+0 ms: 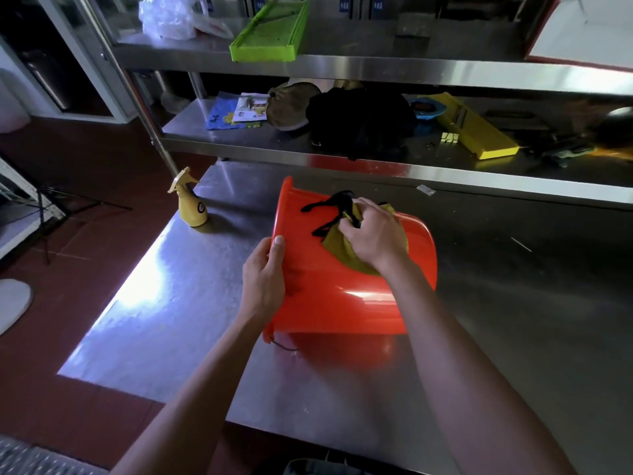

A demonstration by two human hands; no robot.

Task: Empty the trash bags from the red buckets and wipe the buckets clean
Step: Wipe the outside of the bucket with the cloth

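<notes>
A red bucket (329,303) lies on its side on the steel table (171,303), its open rim facing left. My left hand (263,272) grips that rim, thumb on the outer wall. My right hand (373,234) presses an olive-yellow cloth (337,250) with black ties against the bucket's upper wall, fingers curled into the cloth. The inside of the bucket is hidden, and no trash bag shows.
A yellow spray bottle (190,205) stands on the table's far left corner. Behind, a steel shelf rack holds a black bundle (359,121), a yellow slicer (476,130), papers (236,111) and a green tray (267,29). Red floor lies to the left.
</notes>
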